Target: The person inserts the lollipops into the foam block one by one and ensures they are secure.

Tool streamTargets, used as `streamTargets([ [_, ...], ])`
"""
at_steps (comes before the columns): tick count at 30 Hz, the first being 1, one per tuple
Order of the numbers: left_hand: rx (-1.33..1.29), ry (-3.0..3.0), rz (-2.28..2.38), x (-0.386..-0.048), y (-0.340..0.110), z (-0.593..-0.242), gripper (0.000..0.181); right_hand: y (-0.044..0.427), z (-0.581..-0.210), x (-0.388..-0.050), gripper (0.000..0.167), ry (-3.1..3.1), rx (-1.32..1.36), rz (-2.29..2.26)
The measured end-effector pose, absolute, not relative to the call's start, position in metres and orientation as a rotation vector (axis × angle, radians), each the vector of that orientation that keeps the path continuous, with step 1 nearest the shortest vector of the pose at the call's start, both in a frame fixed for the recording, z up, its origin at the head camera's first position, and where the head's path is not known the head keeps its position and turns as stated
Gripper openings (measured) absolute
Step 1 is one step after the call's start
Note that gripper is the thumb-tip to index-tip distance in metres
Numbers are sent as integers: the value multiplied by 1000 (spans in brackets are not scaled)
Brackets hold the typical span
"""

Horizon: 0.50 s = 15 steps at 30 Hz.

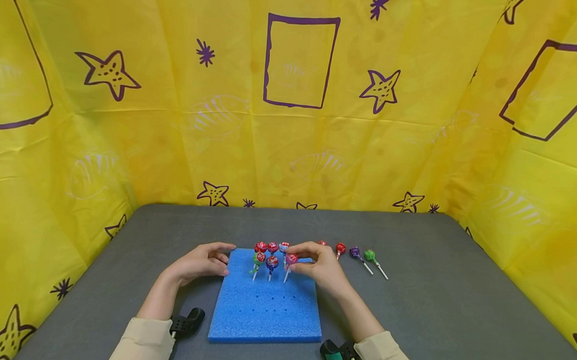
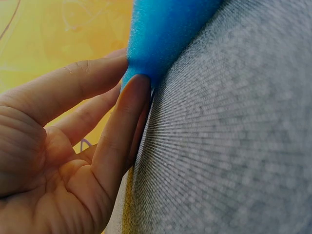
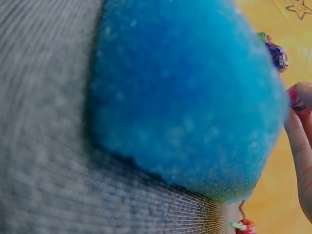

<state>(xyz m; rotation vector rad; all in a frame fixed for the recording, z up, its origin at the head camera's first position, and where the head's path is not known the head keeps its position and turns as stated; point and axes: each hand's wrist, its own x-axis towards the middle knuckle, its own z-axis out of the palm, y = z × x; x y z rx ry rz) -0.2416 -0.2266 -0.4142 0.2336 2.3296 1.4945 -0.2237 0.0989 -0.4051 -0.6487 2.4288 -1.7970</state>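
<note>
A blue foam board [image 1: 265, 326] lies on the table with lollipops standing upright in its far part, among them a green one [image 1: 259, 257] and a purple one [image 1: 272, 262]. My right hand [image 1: 324, 268] pinches the head of a pink lollipop [image 1: 291, 259], whose white stick meets the foam. In the right wrist view the fingers of the right hand [image 3: 301, 141] hold the pink head [image 3: 299, 103] beyond the foam's edge. My left hand [image 1: 201, 263] is at the board's left edge; in the left wrist view its fingers [image 2: 127, 105] grip the foam [image 2: 158, 34].
Right of the board lie loose lollipops: a red one [image 1: 341, 249], a purple one [image 1: 355, 252] and a green one [image 1: 370, 256]. Another red head [image 1: 322, 242] shows behind the right hand. Small holes dot the foam's near half. Yellow cloth [image 1: 290, 148] surrounds the grey table [image 1: 456, 316].
</note>
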Motion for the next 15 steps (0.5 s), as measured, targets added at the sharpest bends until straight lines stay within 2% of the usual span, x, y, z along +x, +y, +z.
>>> streamTargets([
  [15, 229, 2326, 1492, -242, -227, -415, 67, 97, -405, -223, 29, 2414, -685, -1768],
])
